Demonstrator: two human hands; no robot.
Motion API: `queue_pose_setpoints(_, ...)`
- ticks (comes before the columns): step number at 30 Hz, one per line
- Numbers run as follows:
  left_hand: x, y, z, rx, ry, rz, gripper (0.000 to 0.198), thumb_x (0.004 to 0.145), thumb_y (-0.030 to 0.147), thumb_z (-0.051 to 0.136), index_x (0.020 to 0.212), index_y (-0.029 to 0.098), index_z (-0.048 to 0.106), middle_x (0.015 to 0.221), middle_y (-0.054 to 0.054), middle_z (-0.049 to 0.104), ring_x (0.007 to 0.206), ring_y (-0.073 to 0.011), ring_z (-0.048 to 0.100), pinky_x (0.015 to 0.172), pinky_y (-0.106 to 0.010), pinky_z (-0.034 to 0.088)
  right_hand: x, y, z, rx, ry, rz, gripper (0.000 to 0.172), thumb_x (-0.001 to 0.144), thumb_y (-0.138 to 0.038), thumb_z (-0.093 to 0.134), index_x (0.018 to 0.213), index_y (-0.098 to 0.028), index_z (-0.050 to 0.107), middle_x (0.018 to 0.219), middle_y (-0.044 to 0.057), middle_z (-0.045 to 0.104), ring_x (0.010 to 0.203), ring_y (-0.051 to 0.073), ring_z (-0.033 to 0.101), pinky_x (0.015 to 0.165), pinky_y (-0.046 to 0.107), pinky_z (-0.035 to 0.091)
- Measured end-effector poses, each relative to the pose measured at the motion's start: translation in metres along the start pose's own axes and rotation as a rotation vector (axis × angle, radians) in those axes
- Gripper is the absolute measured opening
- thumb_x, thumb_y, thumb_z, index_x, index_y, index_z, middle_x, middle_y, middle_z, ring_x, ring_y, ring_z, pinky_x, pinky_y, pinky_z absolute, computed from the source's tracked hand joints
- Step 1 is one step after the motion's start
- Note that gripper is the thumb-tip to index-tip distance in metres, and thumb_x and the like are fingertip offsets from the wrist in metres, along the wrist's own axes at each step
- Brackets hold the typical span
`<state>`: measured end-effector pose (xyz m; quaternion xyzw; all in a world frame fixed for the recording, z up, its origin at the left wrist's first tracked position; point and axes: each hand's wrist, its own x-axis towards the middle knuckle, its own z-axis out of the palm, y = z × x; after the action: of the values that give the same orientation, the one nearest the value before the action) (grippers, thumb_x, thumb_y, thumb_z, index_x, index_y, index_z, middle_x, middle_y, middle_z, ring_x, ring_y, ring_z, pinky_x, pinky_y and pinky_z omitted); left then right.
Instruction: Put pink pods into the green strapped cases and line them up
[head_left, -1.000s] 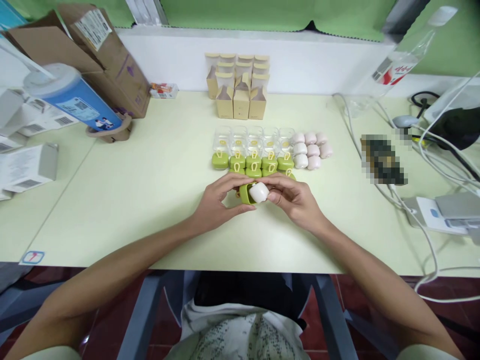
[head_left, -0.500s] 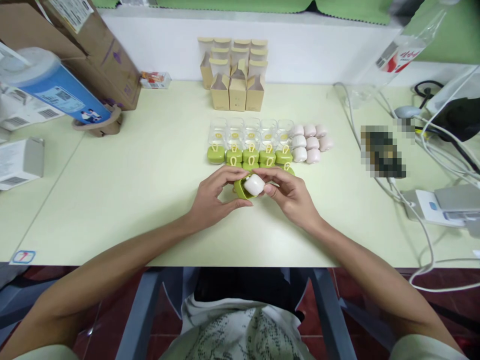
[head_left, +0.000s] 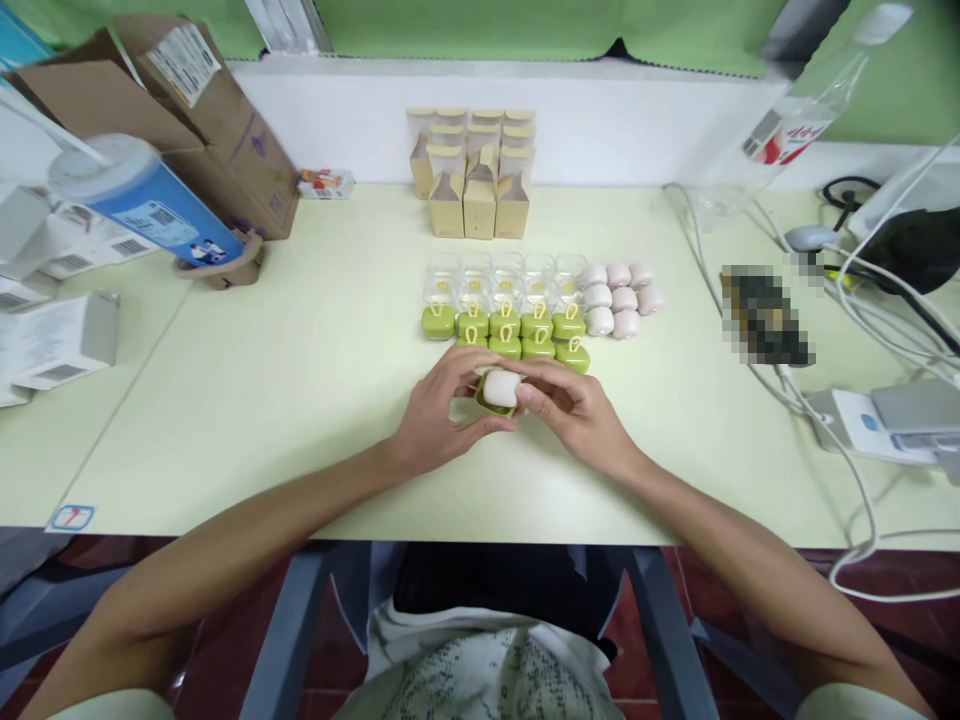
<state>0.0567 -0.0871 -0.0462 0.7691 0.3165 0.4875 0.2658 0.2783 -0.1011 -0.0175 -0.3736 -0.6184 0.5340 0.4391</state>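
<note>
Both hands meet just above the table's front half. My left hand (head_left: 439, 410) is closed round a green case cover (head_left: 492, 403), its thumb below and its fingers above. A small rounded white case (head_left: 501, 388), like an earbud case, sits tilted at the cover's mouth. My right hand (head_left: 574, 405) grips the white case at its right side between thumb and fingers. Just beyond my hands stand several green cases (head_left: 505, 322) with pale yellow loops. Clear plastic shells (head_left: 506, 280) line up behind them, and several white and pinkish cases (head_left: 623, 298) are grouped to their right.
Open cardboard boxes (head_left: 480, 205) stand against the wall. To the left are a blue tub (head_left: 176, 220), a large carton (head_left: 240, 150) and white boxes (head_left: 71, 345). A bottle (head_left: 795, 125), white cables (head_left: 847, 450) and a pixelated object (head_left: 765, 315) occupy the right.
The white case has turned and sits more level in the mouth of the green cover. The whole view has shifted slightly, so the table appears lower.
</note>
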Motion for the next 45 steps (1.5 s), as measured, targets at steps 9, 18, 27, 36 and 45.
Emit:
queue_pose_setpoints(9, 0.007, 0.011, -0.006, 0.1, 0.048, 0.047, 0.034, 0.098, 0.034, 0.081, 0.129, 0.023, 0.071, 0.118, -0.007, 0.079, 0.106, -0.0172, 0.079, 0.084, -0.026, 0.071, -0.004, 0.005, 0.001, -0.361, 0.133, -0.295, 0.027, 0.098, -0.026, 0.076, 0.125, -0.026, 0.078, 0.12, 0.008, 0.08, 0.088, 0.018, 0.077, 0.081, 0.037, 0.069)
queue_pose_setpoints(18, 0.011, 0.012, -0.01, 0.288, -0.019, 0.226, 0.042, 0.099, 0.031, 0.079, 0.14, 0.026, 0.071, 0.12, -0.009, 0.079, 0.104, -0.0202, 0.078, 0.09, -0.033, 0.066, -0.008, 0.005, 0.012, -0.567, 0.322, -0.467, 0.035, 0.089, -0.014, 0.071, 0.117, -0.027, 0.087, 0.112, 0.005, 0.087, 0.085, 0.023, 0.083, 0.075, 0.037, 0.073)
queue_pose_setpoints(27, 0.017, 0.009, -0.014, 0.245, -0.148, 0.25, 0.041, 0.097, 0.022, 0.075, 0.137, 0.025, 0.072, 0.112, -0.009, 0.075, 0.102, -0.0205, 0.076, 0.084, -0.034, 0.064, -0.006, 0.001, 0.01, -0.492, 0.287, -0.292, 0.027, 0.088, -0.016, 0.072, 0.104, -0.028, 0.09, 0.102, 0.001, 0.088, 0.087, 0.025, 0.085, 0.075, 0.037, 0.072)
queue_pose_setpoints(36, 0.014, 0.011, -0.014, 0.157, -0.121, 0.082, 0.041, 0.097, 0.03, 0.081, 0.138, 0.031, 0.076, 0.112, -0.007, 0.07, 0.102, -0.0184, 0.072, 0.083, -0.033, 0.068, -0.007, -0.003, 0.002, -0.499, 0.243, -0.304, 0.022, 0.095, -0.024, 0.074, 0.11, -0.029, 0.089, 0.111, 0.004, 0.086, 0.091, 0.025, 0.082, 0.083, 0.042, 0.071)
queue_pose_setpoints(45, 0.01, 0.007, -0.013, -0.096, -0.082, -0.112, 0.051, 0.1, 0.033, 0.079, 0.149, 0.035, 0.068, 0.153, -0.011, 0.06, 0.14, -0.0279, 0.068, 0.086, -0.035, 0.074, 0.001, 0.004, -0.008, -0.545, 0.188, -0.33, 0.043, 0.095, -0.039, 0.085, 0.136, -0.033, 0.076, 0.127, 0.007, 0.079, 0.113, 0.029, 0.071, 0.102, 0.053, 0.06)
